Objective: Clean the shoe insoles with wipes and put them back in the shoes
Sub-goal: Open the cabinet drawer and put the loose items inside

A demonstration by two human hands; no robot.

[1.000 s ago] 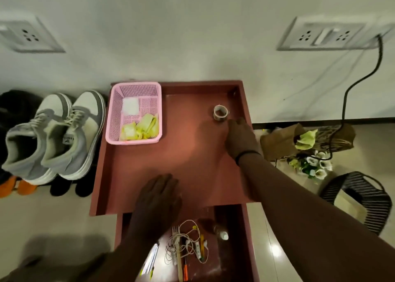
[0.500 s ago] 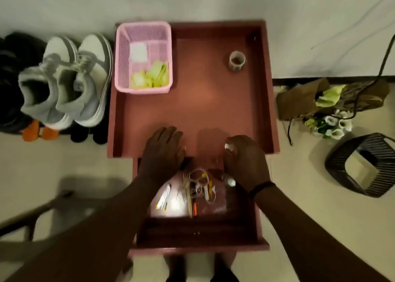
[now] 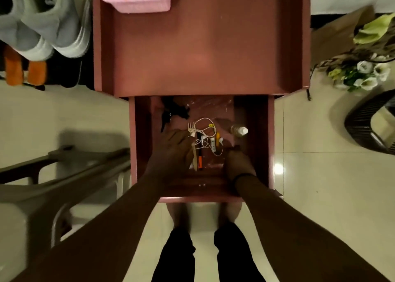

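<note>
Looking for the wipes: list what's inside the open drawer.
The drawer holds a plastic fork, white earphones, an orange pen, a small bottle and something black. Both hands, left and right, cover its front part. No wipes are visible.

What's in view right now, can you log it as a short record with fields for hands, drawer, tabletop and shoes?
left hand: inside the open drawer, fingers on the clutter by the fork
right hand: in the drawer, grip unclear
drawer contents: white earphones, small bottle, orange pen
tabletop: pink basket
shoes: grey sneakers on the floor, left of the table
</note>
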